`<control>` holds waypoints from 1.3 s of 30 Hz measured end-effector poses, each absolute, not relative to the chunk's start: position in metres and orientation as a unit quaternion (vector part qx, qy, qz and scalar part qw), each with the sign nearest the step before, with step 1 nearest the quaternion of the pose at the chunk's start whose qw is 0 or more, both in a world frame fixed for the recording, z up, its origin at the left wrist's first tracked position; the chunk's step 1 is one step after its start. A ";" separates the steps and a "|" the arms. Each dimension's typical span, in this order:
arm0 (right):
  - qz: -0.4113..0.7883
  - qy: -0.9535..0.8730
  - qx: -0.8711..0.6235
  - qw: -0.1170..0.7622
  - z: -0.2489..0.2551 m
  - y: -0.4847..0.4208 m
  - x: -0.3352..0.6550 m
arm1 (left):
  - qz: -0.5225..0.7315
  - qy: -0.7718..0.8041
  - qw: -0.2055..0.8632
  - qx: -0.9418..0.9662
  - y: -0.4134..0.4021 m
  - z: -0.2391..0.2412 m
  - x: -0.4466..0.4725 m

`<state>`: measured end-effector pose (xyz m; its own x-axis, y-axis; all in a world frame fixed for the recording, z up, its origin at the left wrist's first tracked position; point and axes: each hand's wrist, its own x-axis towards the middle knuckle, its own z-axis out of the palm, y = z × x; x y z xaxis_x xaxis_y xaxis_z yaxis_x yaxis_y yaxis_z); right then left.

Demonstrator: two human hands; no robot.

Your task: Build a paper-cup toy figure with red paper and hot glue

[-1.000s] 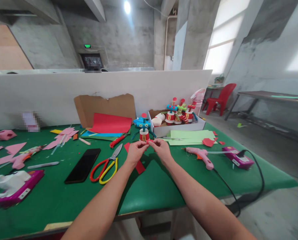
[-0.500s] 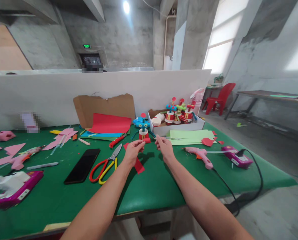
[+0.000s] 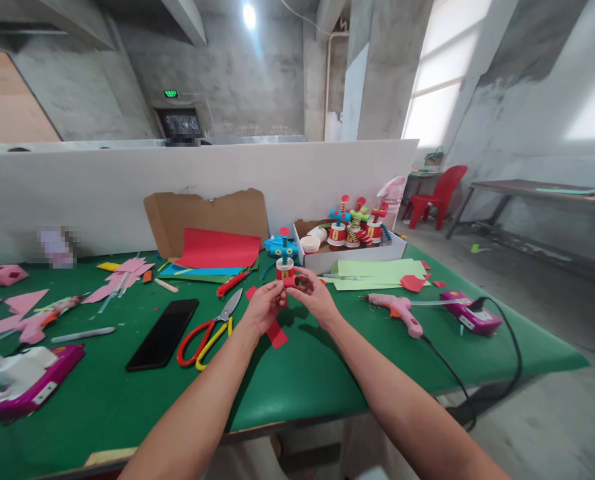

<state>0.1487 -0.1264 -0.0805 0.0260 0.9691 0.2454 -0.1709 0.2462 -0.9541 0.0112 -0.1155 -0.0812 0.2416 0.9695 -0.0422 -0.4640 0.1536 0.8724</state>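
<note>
A small rolled red paper tube (image 3: 290,283) is held between my two hands above the green table. My left hand (image 3: 267,305) pinches its left end, and the fingers of my right hand (image 3: 314,293) close round its right side. Just behind them stands a paper-cup figure (image 3: 284,263) with a blue head, a red dot on top and dark coiled arms; my hands partly hide it. Under my left hand lies a red paper strip (image 3: 276,333). Scissors (image 3: 210,333) with one red and one yellow handle rest to the left.
Left are a black phone (image 3: 162,333), a pink glue gun (image 3: 40,323) and a purple power strip (image 3: 37,387). Right are another glue gun (image 3: 400,312), its cord and green paper (image 3: 377,275). Behind, a white box (image 3: 357,260) holds several cup figures. A red-handled knife (image 3: 232,285) lies left of centre.
My right hand has moved left to the red paper tube and now grips it too. My left hand still holds it. The view has shifted slightly.
</note>
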 end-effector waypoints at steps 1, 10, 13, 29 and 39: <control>0.475 -0.515 -0.388 0.599 -0.081 -0.127 0.147 | 0.518 0.335 0.680 0.395 -0.115 -0.082 0.012; 0.626 -0.326 -0.368 0.605 -0.083 -0.121 0.156 | 0.598 0.374 0.528 0.473 -0.109 -0.084 0.009; 0.652 -0.297 -0.367 0.593 -0.083 -0.121 0.156 | 0.567 0.361 0.515 0.531 -0.113 -0.083 0.012; 0.613 -0.409 -0.336 0.587 -0.083 -0.125 0.153 | 0.565 0.345 0.528 0.532 -0.113 -0.084 0.013; 0.613 -0.428 -0.329 0.577 -0.087 -0.122 0.154 | 0.598 0.333 0.526 0.506 -0.114 -0.082 0.011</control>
